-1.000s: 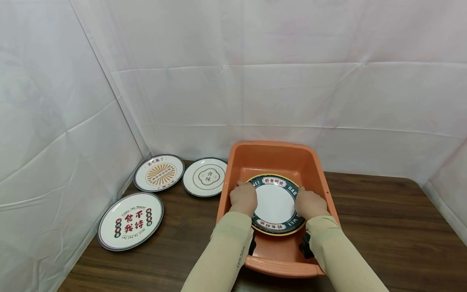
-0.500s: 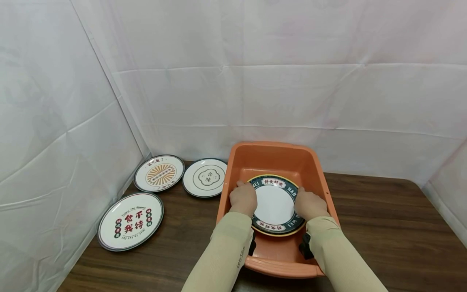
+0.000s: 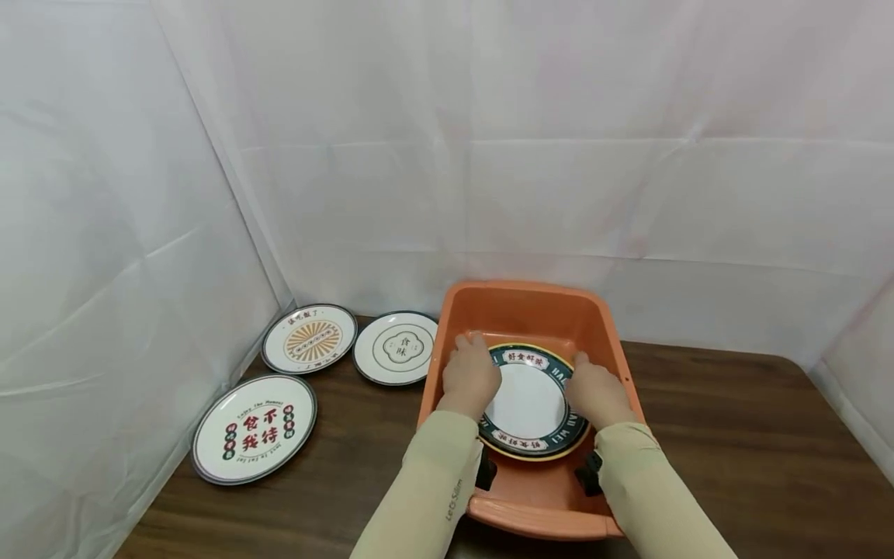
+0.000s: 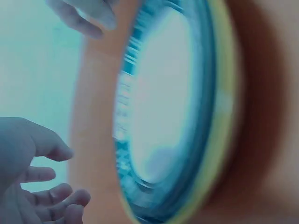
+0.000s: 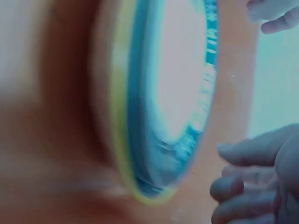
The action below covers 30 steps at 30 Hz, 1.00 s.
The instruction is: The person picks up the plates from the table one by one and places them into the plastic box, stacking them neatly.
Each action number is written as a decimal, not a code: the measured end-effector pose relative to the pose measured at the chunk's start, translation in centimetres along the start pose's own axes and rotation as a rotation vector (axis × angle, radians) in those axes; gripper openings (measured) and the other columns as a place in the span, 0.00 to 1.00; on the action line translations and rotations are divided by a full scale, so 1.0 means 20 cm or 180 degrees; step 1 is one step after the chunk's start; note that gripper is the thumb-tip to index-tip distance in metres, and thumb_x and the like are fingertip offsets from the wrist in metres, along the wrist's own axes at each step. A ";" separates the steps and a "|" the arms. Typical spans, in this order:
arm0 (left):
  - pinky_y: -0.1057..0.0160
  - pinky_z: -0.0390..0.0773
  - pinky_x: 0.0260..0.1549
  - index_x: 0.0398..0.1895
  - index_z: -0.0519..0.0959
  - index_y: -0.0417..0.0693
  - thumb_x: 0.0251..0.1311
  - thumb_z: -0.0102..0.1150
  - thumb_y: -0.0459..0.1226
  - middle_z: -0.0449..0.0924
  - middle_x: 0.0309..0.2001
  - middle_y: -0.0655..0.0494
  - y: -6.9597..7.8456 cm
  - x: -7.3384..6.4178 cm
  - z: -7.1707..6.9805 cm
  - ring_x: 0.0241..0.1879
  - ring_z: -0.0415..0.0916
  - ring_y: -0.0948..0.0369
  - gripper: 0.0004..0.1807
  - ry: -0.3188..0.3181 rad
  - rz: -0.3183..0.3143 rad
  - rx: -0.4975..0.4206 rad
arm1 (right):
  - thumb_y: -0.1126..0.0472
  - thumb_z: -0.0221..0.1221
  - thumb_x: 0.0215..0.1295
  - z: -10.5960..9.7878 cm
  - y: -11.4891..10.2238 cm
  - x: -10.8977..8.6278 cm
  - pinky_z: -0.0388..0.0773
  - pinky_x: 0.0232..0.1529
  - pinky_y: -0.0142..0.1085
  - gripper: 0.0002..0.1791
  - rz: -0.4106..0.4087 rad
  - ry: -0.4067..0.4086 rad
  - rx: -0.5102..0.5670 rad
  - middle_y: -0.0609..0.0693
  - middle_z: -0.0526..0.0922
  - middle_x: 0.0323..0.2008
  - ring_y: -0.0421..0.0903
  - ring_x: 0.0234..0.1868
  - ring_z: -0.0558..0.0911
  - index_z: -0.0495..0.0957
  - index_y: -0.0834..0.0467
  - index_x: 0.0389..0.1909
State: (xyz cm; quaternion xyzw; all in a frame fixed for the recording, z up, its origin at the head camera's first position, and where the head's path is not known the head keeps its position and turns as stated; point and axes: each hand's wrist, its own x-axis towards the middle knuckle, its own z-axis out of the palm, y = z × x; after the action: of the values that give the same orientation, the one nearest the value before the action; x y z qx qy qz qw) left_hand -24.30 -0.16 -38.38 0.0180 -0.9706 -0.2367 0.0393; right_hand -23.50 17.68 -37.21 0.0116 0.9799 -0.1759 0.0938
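Note:
A plate point(image 3: 525, 401) with a white middle, a dark green lettered band and a yellow edge sits inside an orange plastic basin point(image 3: 534, 483). My left hand point(image 3: 469, 374) is over the plate's left side, my right hand point(image 3: 597, 394) over its right side. In the left wrist view, the fingers of the left hand point(image 4: 39, 175) are loosely bent and apart from the plate's rim, with nothing between them. The right wrist view likewise has the right hand point(image 5: 254, 179) off the rim, thumb spread from the fingers, holding nothing.
Left of the basin, three white plates lie on the dark wooden table point(image 3: 363, 435): one with a sunburst point(image 3: 310, 339), one with a line emblem point(image 3: 396, 349), one with red characters point(image 3: 254, 429). White cloth point(image 3: 545, 194) hangs behind and along the sides.
Both hands have let go of the plate's rim; their fingers have loosened and lifted. The plate remains in the basin. The head view has shifted slightly, so everything appears a little lower.

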 end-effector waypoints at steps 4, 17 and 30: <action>0.57 0.75 0.36 0.61 0.64 0.43 0.62 0.52 0.41 0.67 0.52 0.44 -0.04 -0.04 -0.17 0.40 0.71 0.54 0.25 0.0113 0.0229 -0.0563 | 0.58 0.48 0.69 -0.12 -0.03 -0.09 0.74 0.29 0.47 0.27 -0.0334 0.0271 0.0071 0.63 0.79 0.30 0.56 0.28 0.79 0.56 0.65 0.64; 0.54 0.74 0.35 0.59 0.65 0.34 0.65 0.45 0.38 0.74 0.45 0.38 -0.79 -0.14 -0.39 0.36 0.75 0.51 0.22 0.0194 -0.0633 -0.1322 | 0.45 0.43 0.71 -0.32 0.47 -0.46 0.68 0.18 0.37 0.29 -0.0607 0.0374 0.1188 0.52 0.71 0.25 0.46 0.18 0.69 0.61 0.61 0.63; 0.62 0.77 0.17 0.65 0.53 0.28 0.70 0.35 0.33 0.77 0.40 0.33 -1.01 -0.05 0.00 0.20 0.79 0.59 0.24 0.0473 -0.1228 -0.2651 | 0.47 0.51 0.67 -0.01 0.61 -0.41 0.74 0.28 0.38 0.28 -0.0156 -0.0450 0.2374 0.53 0.75 0.36 0.47 0.28 0.74 0.68 0.62 0.60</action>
State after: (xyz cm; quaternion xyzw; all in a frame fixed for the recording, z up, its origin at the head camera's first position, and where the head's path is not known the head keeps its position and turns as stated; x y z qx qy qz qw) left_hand -23.03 -18.02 -47.76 0.1978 -0.7664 -0.6074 0.0679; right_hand -14.79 29.24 -39.71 0.0093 0.8396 -0.5231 0.1462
